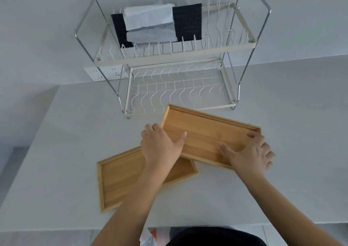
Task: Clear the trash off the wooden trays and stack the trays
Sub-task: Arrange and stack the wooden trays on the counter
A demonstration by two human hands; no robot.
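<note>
Two empty wooden trays are on the white counter. The upper tray [205, 130] is held at both short ends and overlaps the far right corner of the lower tray [120, 178], which lies flat to the left. My left hand [160, 144] grips the upper tray's left end, thumb inside the rim. My right hand [250, 153] grips its right end, thumb and forefinger on the tray floor. No trash shows on either tray.
A two-tier white wire dish rack [169, 61] stands against the wall just behind the trays, with dark and pale cloths [156, 23] on its top tier. A wall socket [105, 73] sits left of it. A colourful bag [152, 236] shows below the counter's front edge.
</note>
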